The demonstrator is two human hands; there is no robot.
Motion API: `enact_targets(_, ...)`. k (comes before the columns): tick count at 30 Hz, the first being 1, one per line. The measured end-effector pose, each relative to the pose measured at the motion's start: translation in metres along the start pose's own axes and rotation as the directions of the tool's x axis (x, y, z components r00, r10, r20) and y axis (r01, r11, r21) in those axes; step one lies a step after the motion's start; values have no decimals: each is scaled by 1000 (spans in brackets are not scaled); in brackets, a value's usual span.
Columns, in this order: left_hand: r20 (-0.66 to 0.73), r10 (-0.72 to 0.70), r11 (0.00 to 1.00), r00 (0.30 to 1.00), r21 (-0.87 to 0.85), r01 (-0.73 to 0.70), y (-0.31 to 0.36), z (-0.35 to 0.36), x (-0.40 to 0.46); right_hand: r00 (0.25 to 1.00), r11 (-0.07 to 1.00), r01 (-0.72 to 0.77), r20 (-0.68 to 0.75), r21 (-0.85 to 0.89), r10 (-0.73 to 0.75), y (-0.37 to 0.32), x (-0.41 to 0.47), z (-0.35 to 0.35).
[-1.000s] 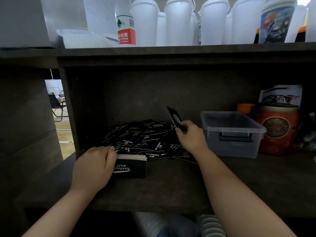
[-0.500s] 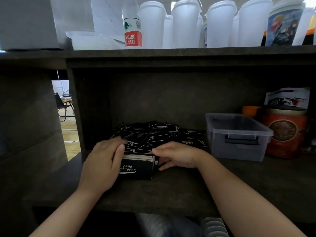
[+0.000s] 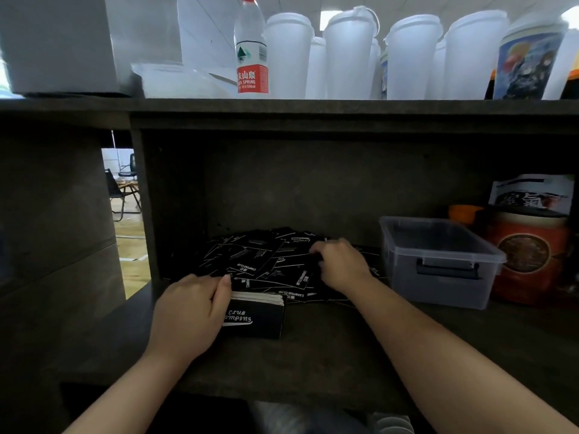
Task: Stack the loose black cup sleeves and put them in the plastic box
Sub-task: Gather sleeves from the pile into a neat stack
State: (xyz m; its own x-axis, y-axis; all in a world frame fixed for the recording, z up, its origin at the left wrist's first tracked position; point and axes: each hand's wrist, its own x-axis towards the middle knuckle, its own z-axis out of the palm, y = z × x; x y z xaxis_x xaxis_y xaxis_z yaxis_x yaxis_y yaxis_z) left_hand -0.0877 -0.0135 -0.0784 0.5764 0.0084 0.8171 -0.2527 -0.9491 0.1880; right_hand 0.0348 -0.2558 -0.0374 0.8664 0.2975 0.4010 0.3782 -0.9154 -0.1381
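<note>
On the lower shelf (image 3: 313, 355): my two hands work among black cup sleeves, under an upper shelf (image 3: 313, 106).
Left hand (image 3: 188, 317): I grip the left end of the stacked sleeves (image 3: 255, 316); my fingers (image 3: 221, 296) curl over the stack's top edge.
Stacked sleeves: the stack stands on edge at the front of the lower shelf, white lettering facing me, white inner edges showing along its top.
Right hand (image 3: 340, 266): it rests palm down on the loose sleeves (image 3: 263, 261), fingers curled onto one sleeve at the pile's right side; I cannot tell whether they already pinch it.
Loose sleeves: they lie scattered and overlapping, flat on the shelf just behind the stack, toward the back wall.
Plastic box (image 3: 438, 261): clear, lid off, dark handle facing me; it stands to the right of the pile, near my right hand but apart from it. No sleeves show through its wall.
Red canister (image 3: 526, 261): it stands just right of the box.
Upper shelf load: a water bottle (image 3: 252, 54) and a row of white lidded cups (image 3: 347, 57).
</note>
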Motion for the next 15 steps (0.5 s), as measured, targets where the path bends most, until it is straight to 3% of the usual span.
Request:
enact_targets(1, 4, -1, 1000, 1000, 2, 1, 0, 0, 0, 999, 975, 30, 50, -219, -19, 6, 7, 4)
enact_targets(2, 7, 0, 1000, 1000, 3, 0, 0, -1, -1, 995, 949, 53, 97, -310, -24, 10, 13, 7)
enact_targets(4, -4, 5, 1000, 1000, 4, -5, 0, 0, -2, 995, 951, 67, 91, -301, -41, 13, 21, 14)
enact_targets(12, -33, 32, 999, 999, 44, -31, -5, 4, 0, 969, 956, 117, -180, -268, -169, 15, 27, 18)
enact_targets(15, -35, 34, 998, 999, 52, -32, -4, 4, 0, 973, 972, 174, -121, -159, -194, 17, 25, 19)
